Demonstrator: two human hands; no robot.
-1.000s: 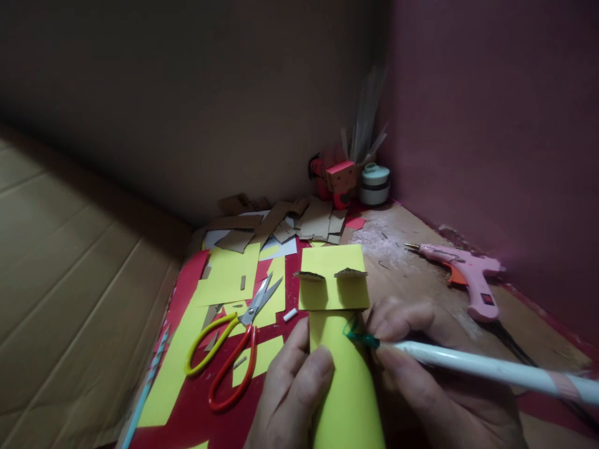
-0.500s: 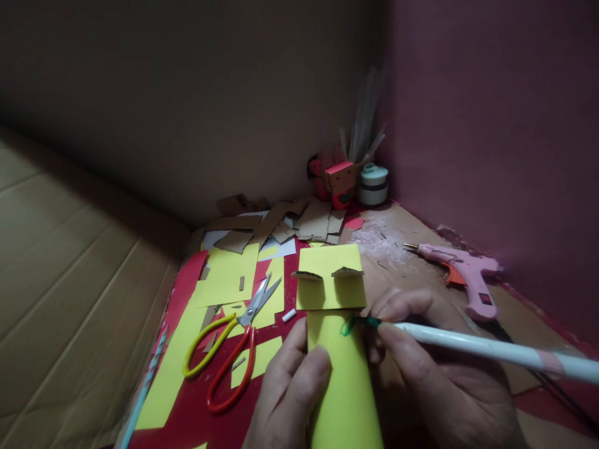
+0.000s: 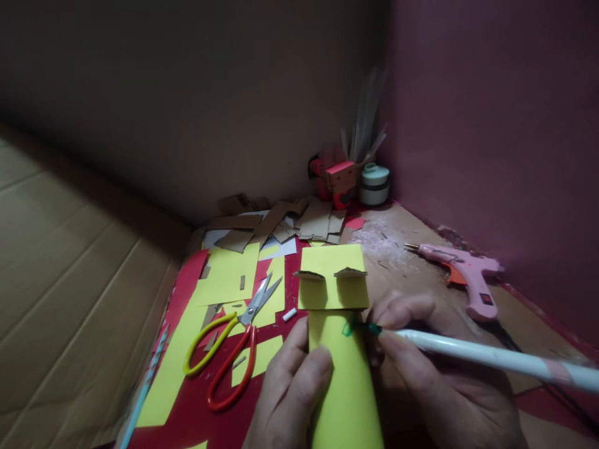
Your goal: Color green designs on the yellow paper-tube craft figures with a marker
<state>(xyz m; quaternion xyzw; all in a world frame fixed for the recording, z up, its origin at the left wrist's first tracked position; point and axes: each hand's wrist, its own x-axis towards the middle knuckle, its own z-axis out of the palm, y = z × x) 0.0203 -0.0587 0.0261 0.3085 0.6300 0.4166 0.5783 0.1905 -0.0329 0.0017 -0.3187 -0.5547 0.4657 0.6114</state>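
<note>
The left hand (image 3: 290, 386) has its grip closed on the yellow tube (image 3: 344, 380), thumb on top, at the near edge of the table (image 3: 407, 262). The right hand (image 3: 435, 374) grips a white pen (image 3: 468, 352) tight, and its green tip touches the tube near the top. Scissors (image 3: 229, 349) lie just left of the tube, a pink glue gun (image 3: 468, 274) lies by the right edge, and cardboard scraps (image 3: 281, 227) lie near the far corner.
</note>
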